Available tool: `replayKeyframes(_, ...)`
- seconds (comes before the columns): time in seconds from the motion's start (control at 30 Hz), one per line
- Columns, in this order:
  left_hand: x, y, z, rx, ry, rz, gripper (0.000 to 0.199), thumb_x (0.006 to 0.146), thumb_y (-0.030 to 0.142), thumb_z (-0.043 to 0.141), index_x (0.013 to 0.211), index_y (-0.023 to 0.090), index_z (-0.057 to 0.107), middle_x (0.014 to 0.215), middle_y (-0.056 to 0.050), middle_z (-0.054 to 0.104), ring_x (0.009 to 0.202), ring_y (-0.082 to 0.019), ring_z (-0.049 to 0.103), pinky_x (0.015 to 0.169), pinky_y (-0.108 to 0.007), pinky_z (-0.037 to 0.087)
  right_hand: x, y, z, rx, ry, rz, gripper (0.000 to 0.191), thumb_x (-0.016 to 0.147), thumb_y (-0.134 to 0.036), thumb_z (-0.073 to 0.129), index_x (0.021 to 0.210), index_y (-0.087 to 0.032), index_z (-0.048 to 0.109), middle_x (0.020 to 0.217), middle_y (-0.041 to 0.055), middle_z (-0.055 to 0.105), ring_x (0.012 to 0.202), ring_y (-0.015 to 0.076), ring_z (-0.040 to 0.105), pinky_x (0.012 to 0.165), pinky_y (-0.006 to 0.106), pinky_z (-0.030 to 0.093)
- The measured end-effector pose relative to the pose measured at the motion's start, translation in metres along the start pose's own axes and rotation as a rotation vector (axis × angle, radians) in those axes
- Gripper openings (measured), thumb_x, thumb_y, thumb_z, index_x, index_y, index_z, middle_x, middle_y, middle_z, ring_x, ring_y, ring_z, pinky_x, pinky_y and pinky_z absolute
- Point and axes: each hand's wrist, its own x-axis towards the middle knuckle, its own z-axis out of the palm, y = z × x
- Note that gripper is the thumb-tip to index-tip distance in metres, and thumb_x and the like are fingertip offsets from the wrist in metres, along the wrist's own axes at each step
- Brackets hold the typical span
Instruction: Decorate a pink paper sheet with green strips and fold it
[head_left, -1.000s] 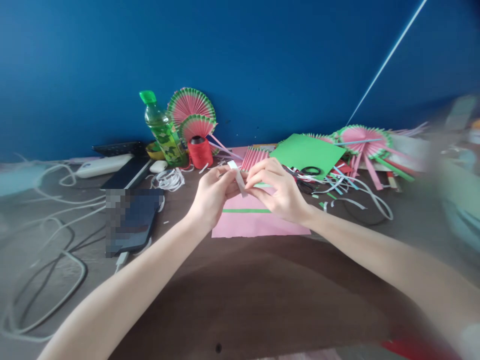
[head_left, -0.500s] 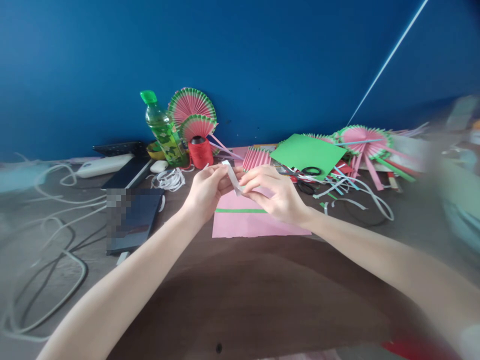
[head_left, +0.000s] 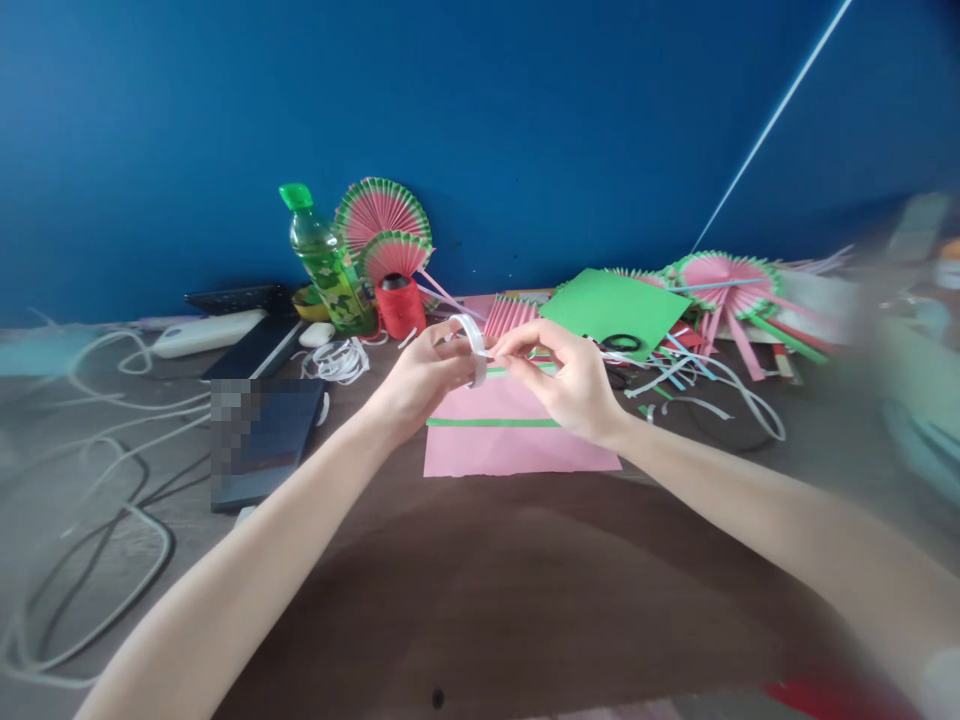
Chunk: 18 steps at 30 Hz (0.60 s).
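A narrow roll of white tape (head_left: pixel 474 350) is held up above the desk, its ring shape turned partly toward me. My left hand (head_left: pixel 426 376) grips the roll with its fingers round the ring. On the other side, my right hand (head_left: pixel 566 380) pinches a small pale bit at the roll's right edge, which looks like the tape's end. Beneath both hands lies a pink paper sheet (head_left: pixel 517 450) with green strips across it. A pleated pink paper piece (head_left: pixel 511 315) rests just behind my fingers.
Left of my hands are a green bottle (head_left: pixel 324 260), a red thread spool (head_left: pixel 400 306), curled white strips (head_left: pixel 337 360) and a dark phone-like device (head_left: pixel 274 440). Green paper (head_left: pixel 615 312), black-handled scissors (head_left: pixel 622 343) and pleated paper fans (head_left: pixel 724 280) lie to the right.
The tape roll has turned from nearly edge-on to showing its ring. My right hand has shifted slightly right, its fingertips now pinched at the roll's edge.
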Motion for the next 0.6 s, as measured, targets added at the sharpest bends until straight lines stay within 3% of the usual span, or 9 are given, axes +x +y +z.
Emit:
replayKeyframes(0.2,-0.0041,-0.0037,0.0056,0.164,0.075,0.047,0.044,0.070,0.016,0.063,0.110,0.012,0.046,0.085,-0.006,0.065,0.077,-0.016,0.062,0.074,-0.032,0.045,0.0003,-0.0019,0.0001,0.006,0.014,0.033,0.003,0.081,-0.020,0.056,0.079,-0.019,0.058,0.080,0.0005,0.064,0.075,0.0124,0.059,0.069,0.028,0.048)
replayKeyframes(0.37,-0.0045,-0.0063,0.0067,0.250,0.008,0.118,0.052,0.070,0.018,0.063,0.116,0.013,0.042,0.086,-0.006,0.065,0.084,-0.019,0.062,0.077,-0.032,0.045,0.0012,-0.0040,-0.0002,0.044,0.021,0.086,0.003,0.081,-0.020,0.056,0.079,-0.018,0.057,0.077,0.0004,0.062,0.072,0.0123,0.061,0.068,0.028,0.049)
replayKeyframes(0.6,-0.0041,-0.0099,0.0034,0.202,-0.054,0.121,0.045,0.074,0.021,0.060,0.116,0.015,0.043,0.084,-0.004,0.064,0.084,-0.017,0.062,0.078,-0.032,0.045,0.0020,-0.0035,0.0004,0.069,0.023,0.094,0.003,0.080,-0.020,0.057,0.079,-0.017,0.056,0.077,0.0005,0.062,0.071,0.0122,0.061,0.067,0.028,0.050)
